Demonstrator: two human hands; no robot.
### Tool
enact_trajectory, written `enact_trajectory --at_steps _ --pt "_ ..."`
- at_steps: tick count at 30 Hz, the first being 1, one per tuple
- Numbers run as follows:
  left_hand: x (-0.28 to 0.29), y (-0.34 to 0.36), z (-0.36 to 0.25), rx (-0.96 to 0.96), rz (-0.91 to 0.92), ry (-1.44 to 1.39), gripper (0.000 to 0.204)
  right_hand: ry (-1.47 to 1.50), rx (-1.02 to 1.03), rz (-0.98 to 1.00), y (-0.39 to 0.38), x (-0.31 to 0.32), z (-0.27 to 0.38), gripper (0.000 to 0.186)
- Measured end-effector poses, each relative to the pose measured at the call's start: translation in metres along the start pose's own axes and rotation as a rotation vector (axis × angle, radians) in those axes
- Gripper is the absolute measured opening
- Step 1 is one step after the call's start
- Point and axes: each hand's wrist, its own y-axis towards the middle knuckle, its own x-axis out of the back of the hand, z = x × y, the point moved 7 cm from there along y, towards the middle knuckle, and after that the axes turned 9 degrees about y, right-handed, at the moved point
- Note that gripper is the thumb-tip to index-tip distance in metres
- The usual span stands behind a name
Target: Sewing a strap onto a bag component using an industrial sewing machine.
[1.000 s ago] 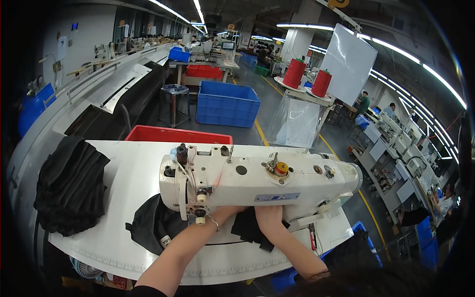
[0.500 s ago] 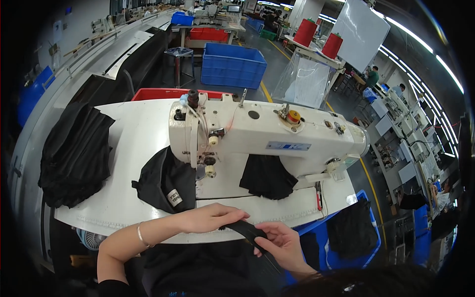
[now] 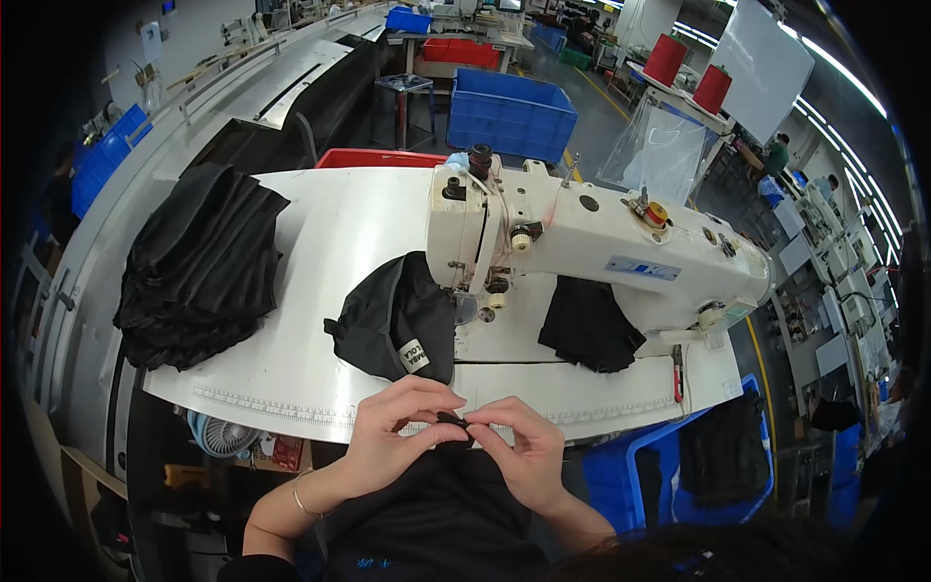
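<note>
I'm seeing only a sliver of the small black piece; left hand and right hand are covering the rest, so I'm not making out its shape. Sewing machine is hiding the far end of the black cloth. Table is blocking parts of the fan and red bin. Left sleeve is running off the bottom edge. Far worker in green is showing too small to read.

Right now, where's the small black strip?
Head view, lower centre: the black strip is pinched between left hand and right hand, in front of the sewing machine.
</note>
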Motion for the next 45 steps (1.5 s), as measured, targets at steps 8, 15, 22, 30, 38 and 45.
enact_trajectory --at_steps 8,15,22,30,38,45 --pt "-0.013 -0.012 0.019 0.144 -0.038 -0.263 0.014 -0.319 0.178 -0.103 -0.014 -0.005 0.005 0.023" --pt "0.037 -0.058 0.069 0.287 -0.446 -0.585 0.006 0.65 -0.021 -0.71 -0.043 0.049 -0.022 0.014" --pt "0.164 -0.14 0.1 0.354 -0.889 -0.461 0.008 0.443 0.201 -0.724 -0.104 0.15 -0.006 0.016" --pt "0.034 -0.035 -0.013 0.102 0.087 -0.128 0.009 -0.403 0.029 0.24 -0.03 -0.014 0.013 0.032" --pt "-0.01 0.023 0.022 -0.093 0.206 0.449 0.023 0.496 -0.561 -0.002 -0.031 0.006 -0.045 0.016" --pt "-0.04 0.026 0.044 -0.364 0.335 1.707 0.051 0.342 -0.48 0.089 -0.015 0.011 -0.067 0.022"
